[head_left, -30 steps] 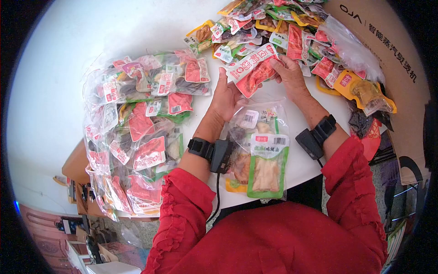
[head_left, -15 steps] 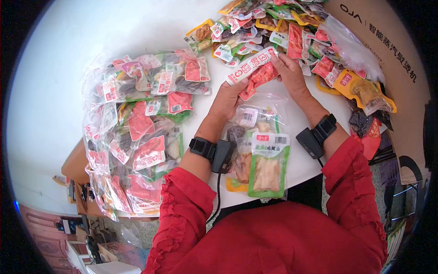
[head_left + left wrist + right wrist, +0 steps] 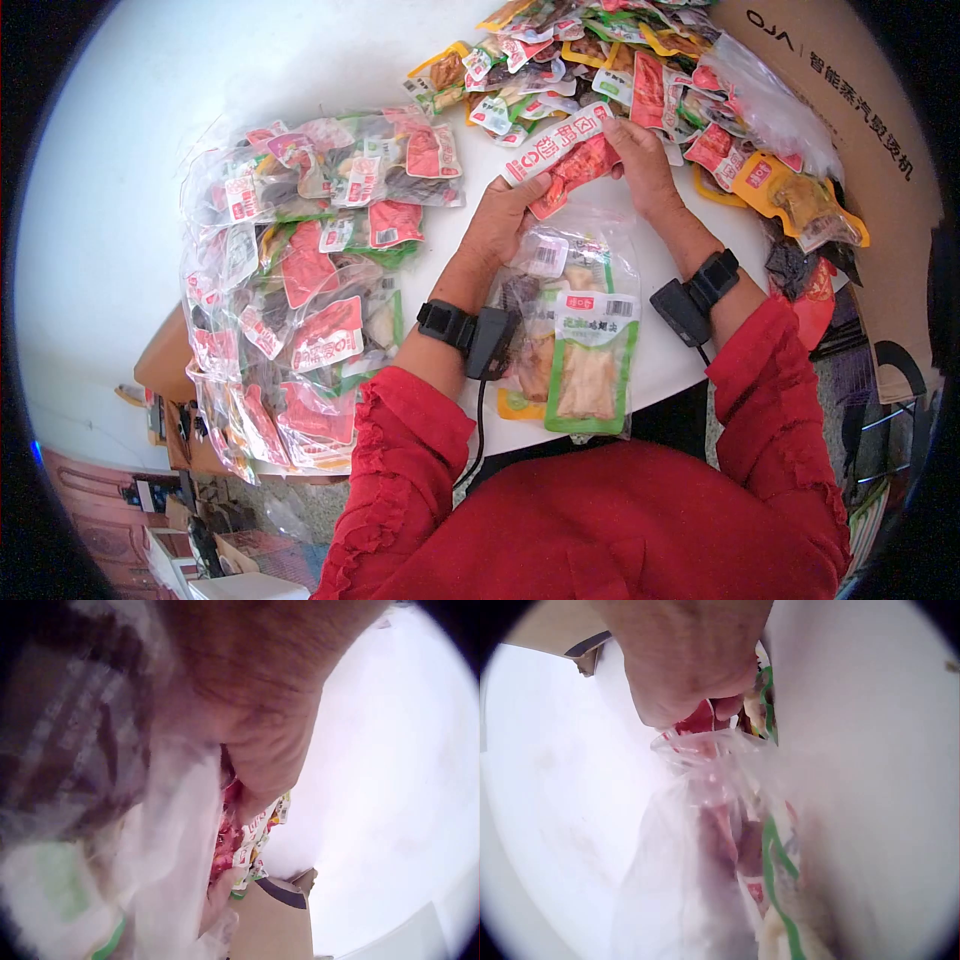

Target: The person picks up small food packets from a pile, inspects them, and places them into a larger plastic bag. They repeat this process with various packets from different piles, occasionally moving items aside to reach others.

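A clear bag (image 3: 606,232) lies nearest; just beyond, the left hand (image 3: 502,218), closer to it, pinches the left end of the red packet (image 3: 572,172), whose long axis slants far and right to the right hand's pinch, the right hand (image 3: 642,165) nearer the packet pile (image 3: 560,60).

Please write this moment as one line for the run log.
left hand: holds red-white plastic food packet | right hand: holds same packet | nearer body: filled clear plastic bag
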